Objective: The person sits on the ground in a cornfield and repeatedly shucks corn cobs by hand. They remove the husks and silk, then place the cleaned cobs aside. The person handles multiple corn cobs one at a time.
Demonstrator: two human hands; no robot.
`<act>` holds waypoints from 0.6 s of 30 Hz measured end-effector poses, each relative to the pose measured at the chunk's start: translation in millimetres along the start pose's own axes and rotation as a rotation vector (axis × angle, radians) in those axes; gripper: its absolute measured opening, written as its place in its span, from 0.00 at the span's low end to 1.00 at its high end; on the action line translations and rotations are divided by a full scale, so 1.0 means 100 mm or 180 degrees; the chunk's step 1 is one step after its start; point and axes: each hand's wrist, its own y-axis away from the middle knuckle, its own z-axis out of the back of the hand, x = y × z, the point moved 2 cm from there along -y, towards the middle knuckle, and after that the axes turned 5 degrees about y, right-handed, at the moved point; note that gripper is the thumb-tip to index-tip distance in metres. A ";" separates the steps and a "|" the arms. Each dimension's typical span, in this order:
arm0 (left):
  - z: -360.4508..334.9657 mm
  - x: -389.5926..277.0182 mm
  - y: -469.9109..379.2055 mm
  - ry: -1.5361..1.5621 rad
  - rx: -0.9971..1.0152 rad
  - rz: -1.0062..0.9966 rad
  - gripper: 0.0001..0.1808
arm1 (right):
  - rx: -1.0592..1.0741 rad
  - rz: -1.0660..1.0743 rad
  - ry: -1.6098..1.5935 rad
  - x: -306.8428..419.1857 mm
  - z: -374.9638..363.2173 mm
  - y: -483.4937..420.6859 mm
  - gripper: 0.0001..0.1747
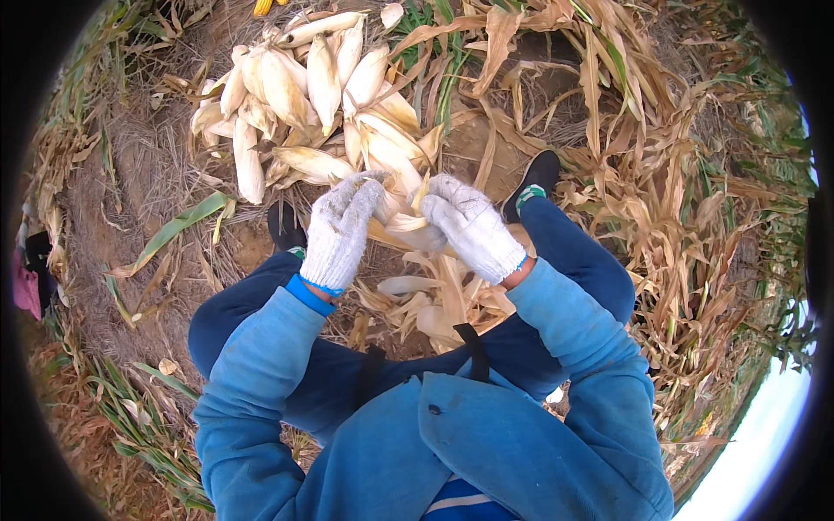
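Both hands wear white knit gloves with blue cuff edges and meet in front of my bent knees. Between them is an ear of corn in pale, dry husk, its husk leaves partly loose. My left hand pinches the husk on one side with bent fingers. My right hand grips it from the other side, a curled husk leaf rising beside the fingers. The kernels are not visible. Just beyond the hands lies a pile of ears in husk. Loose stripped husks lie on the ground between my legs.
Dry corn stalks and leaves are heaped along the right. A green leaf lies on the soil at left, with green stalks lower down. Bare yellow corn shows at the top edge. My dark shoes flank the work area.
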 end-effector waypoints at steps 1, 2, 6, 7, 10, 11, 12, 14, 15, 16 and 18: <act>-0.01 0.02 0.01 -0.0034 0.0014 0.0064 0.15 | -0.0086 0.0334 0.0129 0.04 0.01 -0.01 0.16; -0.02 0.04 0.02 -0.0130 0.0083 0.0007 0.15 | -0.0239 0.0515 0.0249 0.07 0.01 0.00 0.16; -0.09 0.12 0.05 -0.0201 0.0137 -0.0023 0.14 | -0.0538 0.1017 0.1247 0.11 -0.08 0.01 0.21; -0.11 0.13 0.06 -0.0244 0.0217 -0.0055 0.14 | -0.0594 0.1143 0.1622 0.11 -0.12 0.00 0.21; -0.15 0.15 0.07 -0.0427 0.0252 -0.0157 0.14 | -0.0507 0.0892 0.1634 0.04 -0.17 -0.04 0.16; -0.15 0.15 0.07 -0.0538 0.0225 -0.0146 0.14 | -0.0513 0.0849 0.1653 0.02 -0.16 -0.06 0.15; -0.16 0.13 0.08 -0.0470 0.0202 -0.0134 0.14 | -0.0488 0.0958 0.1504 0.02 -0.15 -0.07 0.15; -0.15 0.08 0.09 -0.0703 0.0171 -0.0241 0.14 | -0.0350 0.0989 0.1287 0.02 -0.12 -0.09 0.14; -0.14 0.04 0.09 -0.0855 0.0153 -0.0251 0.14 | -0.0375 0.0940 0.1211 0.03 -0.10 -0.11 0.13; -0.14 0.00 0.09 -0.0781 0.0182 -0.0322 0.14 | -0.0361 0.0861 0.1163 0.04 -0.05 -0.12 0.12; -0.15 -0.07 0.09 -0.0659 0.0187 -0.0410 0.14 | -0.0305 0.0436 0.0684 0.03 0.01 -0.13 0.11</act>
